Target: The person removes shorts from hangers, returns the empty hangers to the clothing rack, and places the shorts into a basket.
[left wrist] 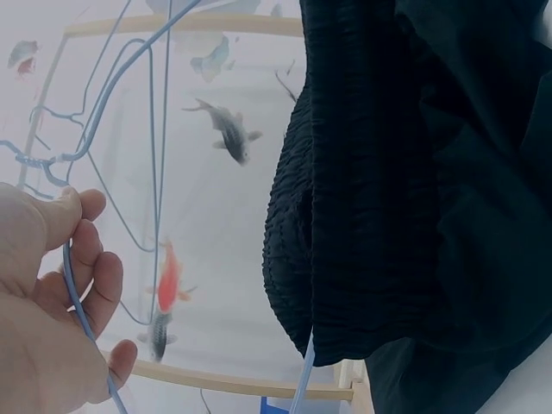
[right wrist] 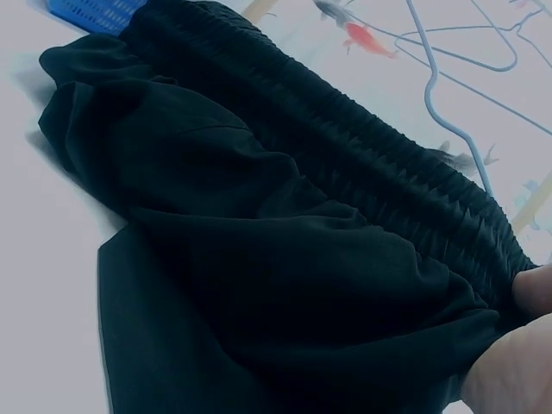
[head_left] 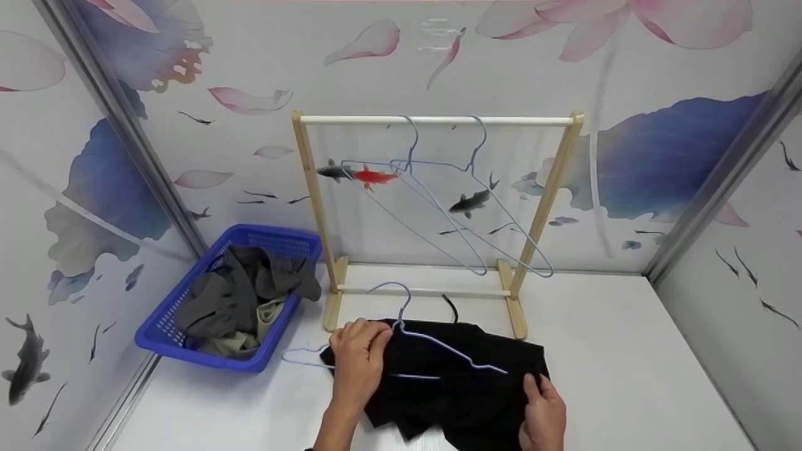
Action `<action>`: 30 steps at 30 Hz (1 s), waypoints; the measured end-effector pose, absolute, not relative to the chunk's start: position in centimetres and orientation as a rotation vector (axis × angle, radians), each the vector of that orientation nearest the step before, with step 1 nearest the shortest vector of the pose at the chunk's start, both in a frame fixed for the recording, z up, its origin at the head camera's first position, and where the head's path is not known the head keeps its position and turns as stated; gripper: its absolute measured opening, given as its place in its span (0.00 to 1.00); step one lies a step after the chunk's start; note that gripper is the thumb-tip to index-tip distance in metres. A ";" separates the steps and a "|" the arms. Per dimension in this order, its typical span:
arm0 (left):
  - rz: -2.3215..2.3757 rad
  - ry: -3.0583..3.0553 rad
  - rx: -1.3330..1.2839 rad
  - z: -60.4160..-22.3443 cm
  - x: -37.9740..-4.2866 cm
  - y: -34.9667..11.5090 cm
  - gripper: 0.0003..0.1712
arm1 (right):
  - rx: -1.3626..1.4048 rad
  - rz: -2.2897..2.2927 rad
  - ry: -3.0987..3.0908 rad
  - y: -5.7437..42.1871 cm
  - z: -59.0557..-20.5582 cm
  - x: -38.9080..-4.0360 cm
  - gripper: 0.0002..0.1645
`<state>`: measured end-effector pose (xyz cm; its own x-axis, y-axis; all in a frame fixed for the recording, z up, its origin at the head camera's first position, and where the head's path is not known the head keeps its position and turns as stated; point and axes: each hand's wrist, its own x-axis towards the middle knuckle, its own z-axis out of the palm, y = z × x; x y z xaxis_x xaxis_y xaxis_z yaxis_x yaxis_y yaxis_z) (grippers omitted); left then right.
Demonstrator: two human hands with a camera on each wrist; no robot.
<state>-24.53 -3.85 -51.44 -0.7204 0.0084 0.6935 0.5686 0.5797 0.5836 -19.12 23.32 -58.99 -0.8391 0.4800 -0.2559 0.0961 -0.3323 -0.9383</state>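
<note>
My left hand (head_left: 358, 360) grips a light-blue wire hanger (head_left: 451, 349) just below its hook, thumb and fingers around the wire. Black pants (head_left: 476, 407) with a gathered elastic waistband (right wrist: 362, 164) hang in folds around the hanger's lower part. At the right, the hanger's shoulder end drops behind the waistband edge and is hidden by cloth; its left end sticks out beyond the pants. With thumb and fingers, my right hand (head_left: 544, 413) pinches the right end of the waistband. In the left wrist view, the left hand (left wrist: 65, 293) stands apart from the cloth.
Behind the pants stands a wooden rack (head_left: 559, 169) with a white rail (head_left: 351, 120), where two blue hangers (head_left: 451, 219) hang. A blue basket (head_left: 156, 338) holding grey and beige clothes (head_left: 219, 300) sits at the left. White table (head_left: 626, 376) extends to the right, bordered by printed panels.
</note>
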 end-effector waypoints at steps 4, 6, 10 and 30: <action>-1.100 -2.150 -0.456 -51.3 -24.5 -3.9 0.03 | -0.773 2.202 -1.737 23.7 -59.2 -19.0 0.33; -1.099 -2.149 -0.451 -51.3 -24.5 -3.9 0.03 | -0.778 2.187 -1.772 23.9 -59.3 -18.9 0.34; -1.094 -2.139 -0.452 -51.3 -24.5 -3.9 0.03 | -0.781 2.161 -1.819 24.1 -59.5 -18.9 0.35; -1.048 -2.143 -0.488 -51.1 -24.2 -3.4 0.03 | -0.714 1.693 -2.099 24.5 -58.5 -18.9 0.23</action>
